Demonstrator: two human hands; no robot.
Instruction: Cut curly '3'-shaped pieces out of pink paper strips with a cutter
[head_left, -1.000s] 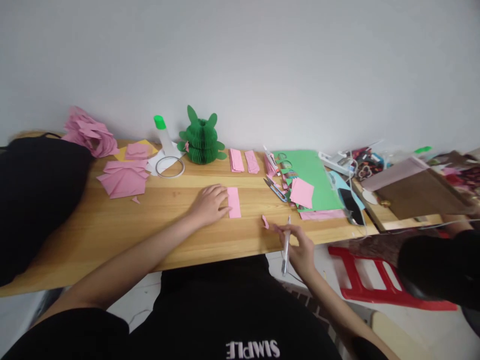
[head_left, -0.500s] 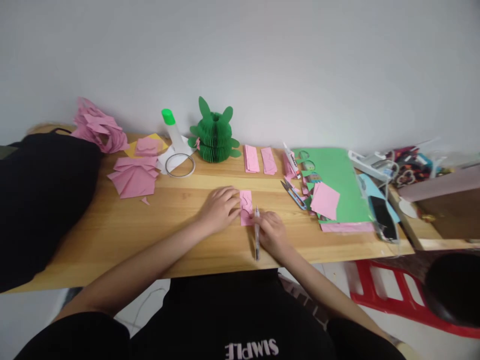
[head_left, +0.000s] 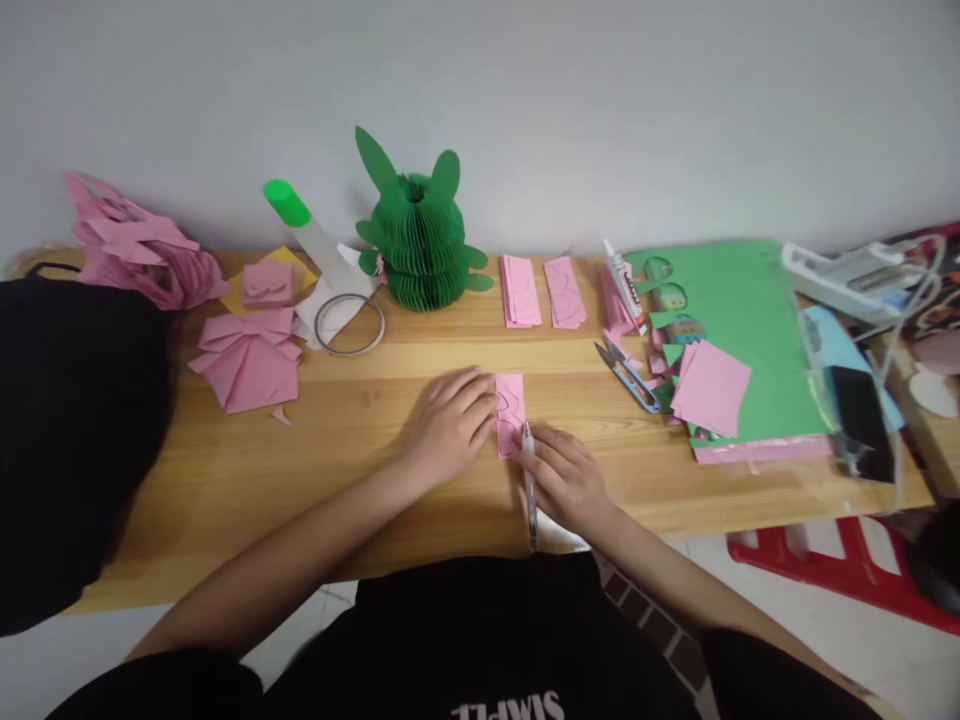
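Observation:
A small pink paper strip [head_left: 510, 415] with curved drawn lines lies on the wooden table in front of me. My left hand [head_left: 454, 425] rests flat, its slightly bent fingers apart and their tips at the strip's left edge. In my right hand [head_left: 568, 477] is a clear pen [head_left: 532, 512], its tip pointing away from me and its other end toward my body. The fingertips of that hand touch the strip's lower right edge. Farther back lie two similar marked pink stacks, a left one [head_left: 520, 292] and a right one [head_left: 565, 293].
A green pleated paper figure [head_left: 424, 245] stands near the wall beside a green-capped glue bottle [head_left: 315, 235] and a ring [head_left: 320, 325]. Folded pink paper [head_left: 251, 365] is left. Thread snips [head_left: 630, 378], a glue tube [head_left: 626, 288], green sheets [head_left: 757, 340] and a phone [head_left: 862, 425] lie right.
The view has shifted, and the table things look larger and more spread out. My right fingers have stretched out a little at the strip's edge, the pen still held. My left hand stays put.

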